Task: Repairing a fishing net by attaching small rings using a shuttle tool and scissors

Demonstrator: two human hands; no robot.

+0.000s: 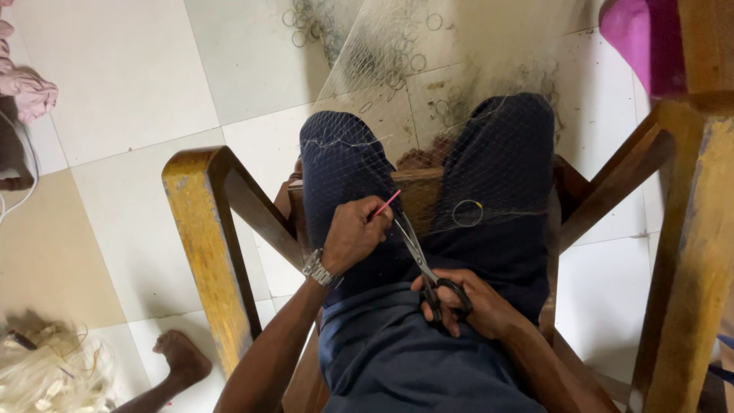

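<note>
Sitting on a wooden chair (205,229), the person had a fishing net (428,115) draped over both knees. Left hand (353,233), fingers curled shut, pinched a pink needle (386,205) pointing up-right. Right hand (474,304) rested on the lap, fingers through the handles of scissors (422,264), blades narrow, long axis running up-left toward the needle. Small ring (467,213) lay on right thigh.

- Wooden armrests (206,229) flank my hands closely on both sides.
- Net (428,130) drapes over everything ahead of them.
- I see bare floor (122,84) beyond the left armrest.
</note>
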